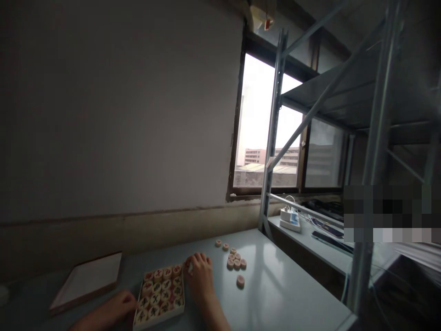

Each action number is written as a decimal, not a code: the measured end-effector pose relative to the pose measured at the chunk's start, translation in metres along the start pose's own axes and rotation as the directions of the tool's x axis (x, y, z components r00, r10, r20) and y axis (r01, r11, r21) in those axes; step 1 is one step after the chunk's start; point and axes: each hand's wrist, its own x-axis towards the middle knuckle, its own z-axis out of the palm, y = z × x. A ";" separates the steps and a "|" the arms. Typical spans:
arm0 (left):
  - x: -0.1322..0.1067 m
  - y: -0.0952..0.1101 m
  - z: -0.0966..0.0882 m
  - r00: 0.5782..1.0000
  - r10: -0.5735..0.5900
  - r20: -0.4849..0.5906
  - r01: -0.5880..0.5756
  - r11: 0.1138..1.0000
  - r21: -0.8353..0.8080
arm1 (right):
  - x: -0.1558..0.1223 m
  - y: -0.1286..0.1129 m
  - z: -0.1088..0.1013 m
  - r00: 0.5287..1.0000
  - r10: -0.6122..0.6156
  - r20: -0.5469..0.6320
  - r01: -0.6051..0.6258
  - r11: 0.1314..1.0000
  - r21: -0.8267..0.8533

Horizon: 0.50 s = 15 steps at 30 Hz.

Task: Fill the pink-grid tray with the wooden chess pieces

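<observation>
A shallow open box [159, 320] on the table holds rows of round, pale wooden Chinese chess pieces [155, 299] marked with red and dark characters. My left hand [124, 302] is at the box's left edge, its fingers curled against the side. By the upper right corner of the box is my right hand [200, 272], its fingers bent and drawn together; a small pale patch shows at the fingertips, too blurred to name. Right of this hand, several loose chess pieces [237, 263] lie in a cluster, with one single piece [240, 281] nearer me.
A box lid [90, 281] lies on the left of the grey table [275, 280], near the wall. Metal shelving [272, 138] rises beyond the table's right end, before a window. A power strip [290, 224] and phones [331, 241] rest on a surface there.
</observation>
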 end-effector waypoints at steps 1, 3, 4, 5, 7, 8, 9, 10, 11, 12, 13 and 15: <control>-0.001 0.002 0.000 0.999 0.015 -0.046 -0.015 1.000 0.008 | 0.000 -0.004 -0.006 0.999 0.014 -0.042 -0.012 0.999 0.040; -0.003 0.009 0.002 0.995 0.042 -0.095 -0.040 0.999 0.020 | 0.001 -0.013 -0.018 0.996 0.019 -0.092 -0.007 0.991 0.133; -0.004 0.014 0.004 0.995 0.050 -0.082 -0.047 0.998 0.043 | 0.000 -0.017 -0.024 0.995 0.009 -0.101 0.009 0.984 0.176; -0.005 0.019 0.005 0.996 0.058 -0.068 -0.053 0.996 0.074 | 0.000 -0.021 -0.028 0.995 -0.009 -0.100 0.030 0.977 0.211; -0.008 0.029 0.009 0.994 0.082 -0.075 -0.070 0.986 0.151 | -0.003 -0.027 -0.032 0.995 -0.050 -0.084 0.069 0.967 0.244; -0.009 0.034 0.012 0.991 0.094 -0.100 -0.073 0.978 0.198 | -0.004 -0.029 -0.031 0.995 -0.070 -0.075 0.086 0.967 0.239; -0.011 0.039 0.014 0.984 0.111 -0.141 -0.073 0.966 0.249 | -0.005 -0.029 -0.030 0.994 -0.089 -0.065 0.101 0.970 0.219; -0.012 0.044 0.017 0.974 0.127 -0.185 -0.066 0.950 0.304 | -0.007 -0.029 -0.027 0.993 -0.108 -0.053 0.116 0.975 0.189; -0.014 0.049 0.020 0.963 0.149 -0.223 -0.061 0.932 0.358 | -0.008 -0.029 -0.024 0.992 -0.122 -0.041 0.127 0.980 0.153; -0.016 0.054 0.023 0.954 0.169 -0.247 -0.057 0.913 0.405 | -0.008 -0.028 -0.021 0.991 -0.130 -0.028 0.133 0.984 0.118; -0.018 0.058 0.025 0.950 0.182 -0.253 -0.054 0.895 0.442 | -0.009 -0.027 -0.018 0.991 -0.132 -0.015 0.133 0.987 0.090; -0.021 0.064 0.029 0.947 0.206 -0.247 -0.063 0.872 0.486 | -0.009 -0.025 -0.016 0.993 -0.121 0.015 0.120 0.991 0.067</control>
